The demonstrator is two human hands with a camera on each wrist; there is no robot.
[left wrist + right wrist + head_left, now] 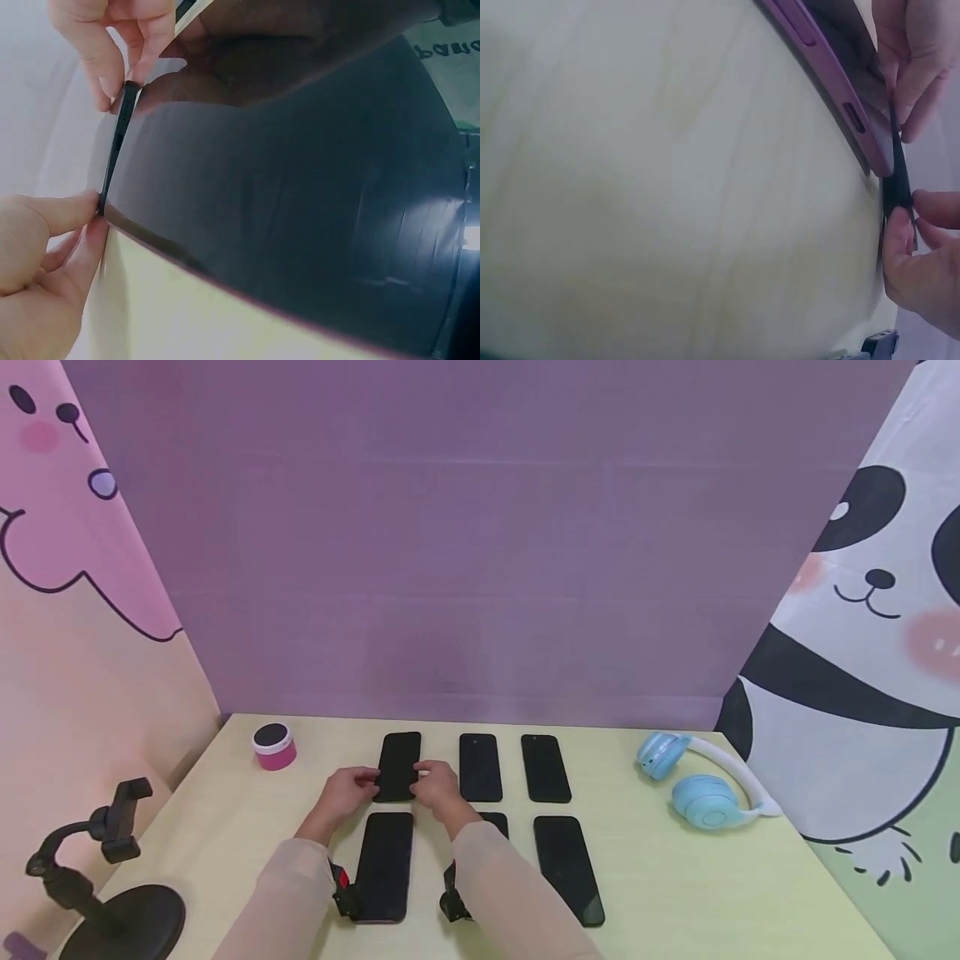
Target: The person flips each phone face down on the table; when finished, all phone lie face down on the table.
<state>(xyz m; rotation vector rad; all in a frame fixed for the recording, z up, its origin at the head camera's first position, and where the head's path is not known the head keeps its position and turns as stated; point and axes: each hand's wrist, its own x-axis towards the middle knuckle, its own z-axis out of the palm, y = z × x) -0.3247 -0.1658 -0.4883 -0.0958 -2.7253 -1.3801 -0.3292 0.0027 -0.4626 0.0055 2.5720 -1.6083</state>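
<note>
A black smartphone (pixel 397 760) at the back left of the table lies between both hands. My left hand (pixel 348 793) pinches its left edge with the fingertips, and my right hand (pixel 435 785) pinches its right edge. In the left wrist view the left hand (pixel 45 262) is at lower left, the held phone (pixel 118 142) is seen edge-on, and the right hand (pixel 124 45) is above. The right wrist view has the right hand (pixel 926 259) low on the right. Whether the phone is off the table cannot be told.
More black phones stand in two rows: back middle (pixel 480 768), back right (pixel 546 768), front left (pixel 384 868), front right (pixel 568 868), and one partly hidden (pixel 495 820) by the right arm. Blue headphones (pixel 708 802), a pink jar (pixel 276 753) and a black phone stand (pixel 123 918) flank them.
</note>
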